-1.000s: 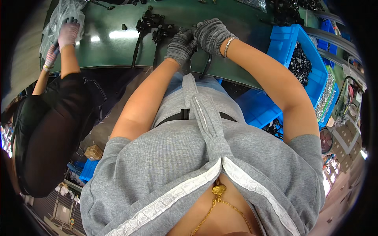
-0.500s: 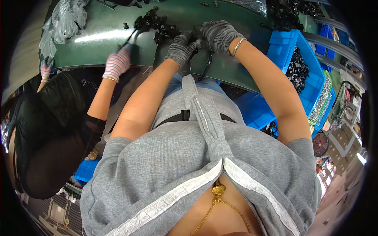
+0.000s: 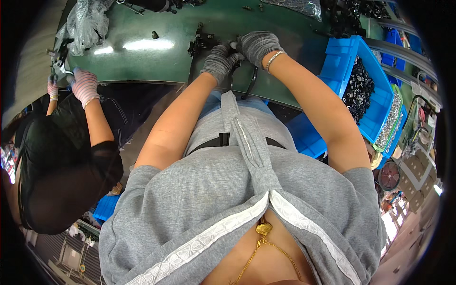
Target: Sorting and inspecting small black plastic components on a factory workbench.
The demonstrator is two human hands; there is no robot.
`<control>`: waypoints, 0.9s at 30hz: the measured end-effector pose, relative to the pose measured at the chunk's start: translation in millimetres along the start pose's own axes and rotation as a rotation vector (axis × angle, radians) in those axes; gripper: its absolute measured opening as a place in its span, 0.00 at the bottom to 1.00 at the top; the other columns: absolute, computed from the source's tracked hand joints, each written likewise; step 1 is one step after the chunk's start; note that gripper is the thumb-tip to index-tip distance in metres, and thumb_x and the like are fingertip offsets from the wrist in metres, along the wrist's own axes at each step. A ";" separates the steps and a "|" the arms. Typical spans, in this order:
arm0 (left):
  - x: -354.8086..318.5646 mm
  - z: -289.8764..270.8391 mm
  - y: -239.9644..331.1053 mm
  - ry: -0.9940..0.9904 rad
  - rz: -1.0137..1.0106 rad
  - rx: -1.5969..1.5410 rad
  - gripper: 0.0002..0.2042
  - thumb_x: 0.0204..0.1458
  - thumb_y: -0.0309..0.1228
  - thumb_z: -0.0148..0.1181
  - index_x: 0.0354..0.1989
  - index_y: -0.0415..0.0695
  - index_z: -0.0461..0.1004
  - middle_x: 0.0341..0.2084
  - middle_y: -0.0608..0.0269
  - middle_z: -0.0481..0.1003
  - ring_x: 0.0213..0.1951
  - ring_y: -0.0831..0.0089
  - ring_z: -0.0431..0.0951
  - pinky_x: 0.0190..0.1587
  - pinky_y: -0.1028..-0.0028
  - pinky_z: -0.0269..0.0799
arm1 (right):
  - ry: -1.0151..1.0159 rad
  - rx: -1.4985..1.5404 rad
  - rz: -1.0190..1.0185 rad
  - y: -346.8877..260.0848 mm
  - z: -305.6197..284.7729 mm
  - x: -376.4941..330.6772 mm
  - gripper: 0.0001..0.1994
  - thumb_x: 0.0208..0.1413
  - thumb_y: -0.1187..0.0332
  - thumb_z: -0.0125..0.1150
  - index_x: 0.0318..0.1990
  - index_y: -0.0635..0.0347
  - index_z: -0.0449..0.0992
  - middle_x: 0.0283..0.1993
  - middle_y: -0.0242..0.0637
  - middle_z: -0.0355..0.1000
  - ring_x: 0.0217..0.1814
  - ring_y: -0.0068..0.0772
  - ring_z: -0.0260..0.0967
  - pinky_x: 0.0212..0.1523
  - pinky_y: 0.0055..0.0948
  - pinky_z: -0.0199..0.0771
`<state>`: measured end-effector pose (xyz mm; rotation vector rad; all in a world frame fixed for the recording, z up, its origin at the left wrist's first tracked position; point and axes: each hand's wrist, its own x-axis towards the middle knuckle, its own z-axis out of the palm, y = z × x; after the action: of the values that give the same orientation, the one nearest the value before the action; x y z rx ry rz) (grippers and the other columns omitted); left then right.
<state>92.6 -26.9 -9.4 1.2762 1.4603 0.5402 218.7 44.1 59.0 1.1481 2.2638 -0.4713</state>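
A: What do we see at the table's edge, and what escapes us?

B: We see two hands in grey striped gloves above a green worktable point(image 3: 289, 45), with one black lever assembly point(image 3: 252, 84) between them, its curved lever reaching toward the person's waist. The left hand point(image 3: 217, 64) has its fingers bent close around the assembly, though the glove hides the contact. The right hand point(image 3: 258, 47) arches over its upper end, fingers curled inward; we cannot tell whether they grip, or what small piece sits beneath them.

A: And around them?

B: Just left of the left hand we find a second lever assembly point(image 3: 203, 40). Farther left, a co-worker's two hands, in pink-striped gloves point(image 3: 85, 86), are at a metal-and-black part point(image 3: 61, 64) too small for us to name. Crumpled clear plastic point(image 3: 88, 23) lies beyond it. At right, beside the person's forearm, a blue bin point(image 3: 335, 71) holds black clips point(image 3: 358, 90), with silver pieces point(image 3: 390, 118) in a container behind it.

A: Our count?

B: We count two lever assemblies near the person's hands, one dark fitting point(image 3: 155, 34) and two smaller fittings point(image 3: 247, 8) near the top edge, which cuts off another plastic bag point(image 3: 297, 6). The clips lie too densely for us to number.
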 end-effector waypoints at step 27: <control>-2.1 1.9 -3.8 -0.045 -0.099 -0.523 0.24 0.48 0.30 0.72 0.54 0.36 0.73 0.47 0.57 0.79 0.48 0.68 0.77 0.54 0.71 0.71 | 0.099 0.147 -0.080 27.8 -4.8 -4.1 0.15 0.58 0.63 0.57 0.51 0.58 0.78 0.49 0.45 0.76 0.51 0.46 0.76 0.49 0.40 0.78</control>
<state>92.4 -30.5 -12.4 0.7939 1.2283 0.7619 241.9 60.1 63.7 1.1795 2.4008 -0.6346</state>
